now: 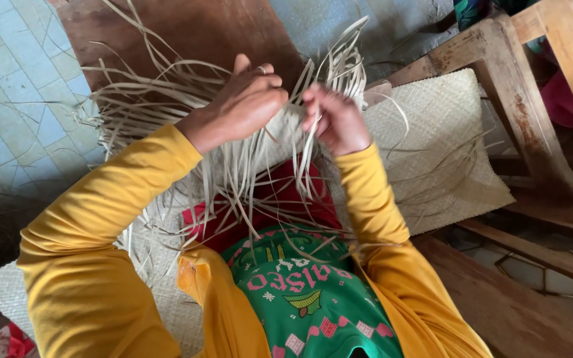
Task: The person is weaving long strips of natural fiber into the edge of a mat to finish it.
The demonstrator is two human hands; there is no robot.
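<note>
Here, from the camera on my head, both my hands sit close together over my lap, deep in a loose fan of pale straw strips (233, 166). They are flat, thin and dry-looking, curling at their free ends and spraying out toward the tiled floor (8, 99) on my left. My left hand (243, 103) is curled, its fingers closed over a bunch of strips, a ring on one finger. My right hand (336, 119) is pinched shut on a few upright strips just beside it; the two hands nearly touch.

The strips run out of a woven mat (432, 152), tight checked plaiting, pale tan, which lies across my knees and spreads to my right, up to a worn wooden frame (518, 113). The frame's legs crowd that side; the left side is more open, with only stray strips. Ahead lies a dark brown wooden board (187, 33).

My yellow sleeves (101, 252) frame a green shirt (313, 298) with pink lettering and small patterned shapes, over red cloth (280, 195).
</note>
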